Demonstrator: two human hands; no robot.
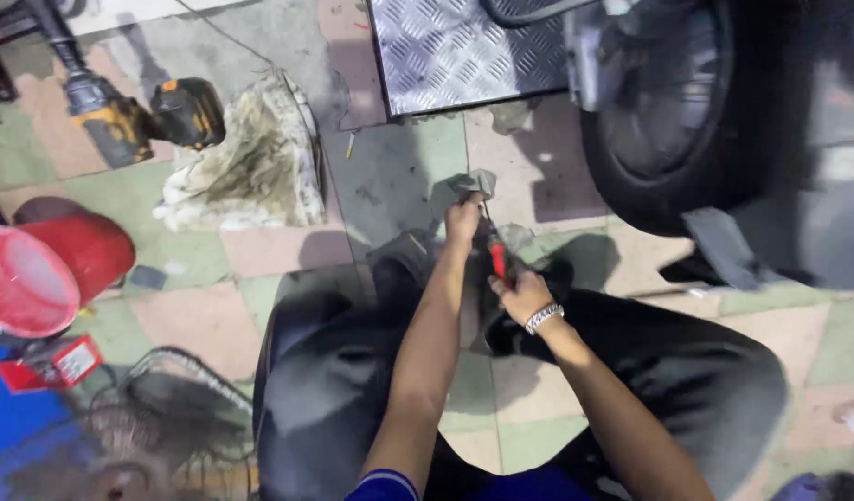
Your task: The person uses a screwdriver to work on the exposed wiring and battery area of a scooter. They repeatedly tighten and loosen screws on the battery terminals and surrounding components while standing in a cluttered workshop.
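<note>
Red-handled tool (pixel 496 255) — gripped in closed right hand (pixel 522 295); left hand (pixel 464 221) fisted at its tip.

I am looking down at a worn floor (pixel 213 269) of pale green and pinkish tiles, stained and dusty. A silver tread-pattern metal plate (pixel 455 51) lies at the top centre. Beside it, at the upper right, stands a black tyre (pixel 663 139) of a vehicle, casting shadow across the tiles. At the upper left a dirty white rag (pixel 250 162) is spread out, with a yellow and black power tool (pixel 139 116) just beside it. A red bucket (pixel 46 269) lies on its side at the left edge. The light is cool and even.
</note>
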